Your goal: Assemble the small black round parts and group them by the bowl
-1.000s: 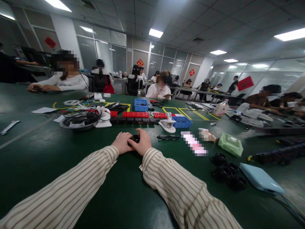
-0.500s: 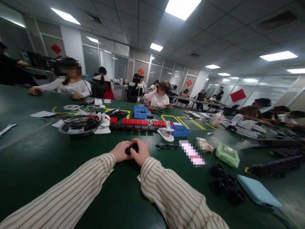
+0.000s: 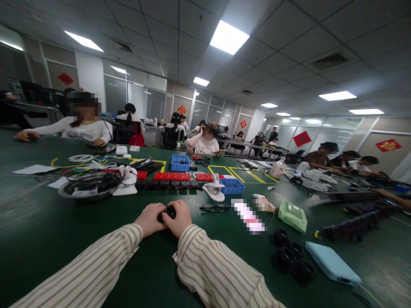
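Note:
My left hand (image 3: pixel 150 220) and my right hand (image 3: pixel 179 218) meet at the middle of the green table (image 3: pixel 154 273), both closed around a small black round part (image 3: pixel 170 211). Fingers cover most of it, so its exact kind is hidden. Striped sleeves reach from both wrists to the bottom edge. Just beyond the hands lies a pair of black-framed glasses (image 3: pixel 215 208). Several black ring-shaped parts (image 3: pixel 285 258) stand together to the right, resembling the held one in colour.
Beyond my hands stretch a row of red and black blocks (image 3: pixel 171 176), a white clip stand (image 3: pixel 214 190), blue bins (image 3: pixel 180 162) and a metal bowl of cables (image 3: pixel 69 194). On the right lie a green wipes pack (image 3: pixel 292 216) and a light blue box (image 3: pixel 334 263). People sit across the table.
The camera view has tilted up and turned slightly right, so the scene sits lower and further left. Both hands keep their hold on the black part, with little visible finger movement.

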Demonstrator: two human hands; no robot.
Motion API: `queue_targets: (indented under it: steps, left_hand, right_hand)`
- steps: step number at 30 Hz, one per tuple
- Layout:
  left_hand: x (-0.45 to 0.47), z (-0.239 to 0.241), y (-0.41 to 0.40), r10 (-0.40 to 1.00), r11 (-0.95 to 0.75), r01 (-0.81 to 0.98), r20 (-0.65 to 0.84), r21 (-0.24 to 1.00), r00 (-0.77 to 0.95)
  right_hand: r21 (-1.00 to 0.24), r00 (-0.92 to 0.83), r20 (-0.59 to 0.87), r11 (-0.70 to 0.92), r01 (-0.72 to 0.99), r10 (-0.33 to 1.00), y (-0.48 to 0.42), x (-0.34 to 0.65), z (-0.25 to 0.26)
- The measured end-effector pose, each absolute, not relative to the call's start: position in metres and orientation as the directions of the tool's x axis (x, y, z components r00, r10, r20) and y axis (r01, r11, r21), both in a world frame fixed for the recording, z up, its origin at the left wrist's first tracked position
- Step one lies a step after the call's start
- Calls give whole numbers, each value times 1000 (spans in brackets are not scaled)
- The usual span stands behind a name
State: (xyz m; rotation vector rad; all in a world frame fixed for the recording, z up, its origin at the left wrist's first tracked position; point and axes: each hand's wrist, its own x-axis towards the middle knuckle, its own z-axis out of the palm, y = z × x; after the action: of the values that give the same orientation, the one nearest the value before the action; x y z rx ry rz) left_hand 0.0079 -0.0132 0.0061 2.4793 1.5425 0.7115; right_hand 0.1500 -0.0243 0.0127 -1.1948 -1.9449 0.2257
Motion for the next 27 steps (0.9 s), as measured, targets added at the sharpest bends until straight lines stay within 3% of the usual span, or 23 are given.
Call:
queue_targets:
  steps: [7, 19, 27]
  left_hand:
    - [1, -7, -2, 844, -536, 724, 309, 434, 439]
    - [11, 4, -15, 885, -431, 840, 334, 330, 323]
    - [11, 7, -14, 881, -447, 841, 312, 305, 356]
  right_hand:
    - [-538, -338, 547, 631, 559, 766, -28, 152, 15]
    - [-527, -154, 528, 464, 712, 835, -28, 151, 16]
    - [-492, -190, 537, 488, 721, 822, -25, 151, 16]
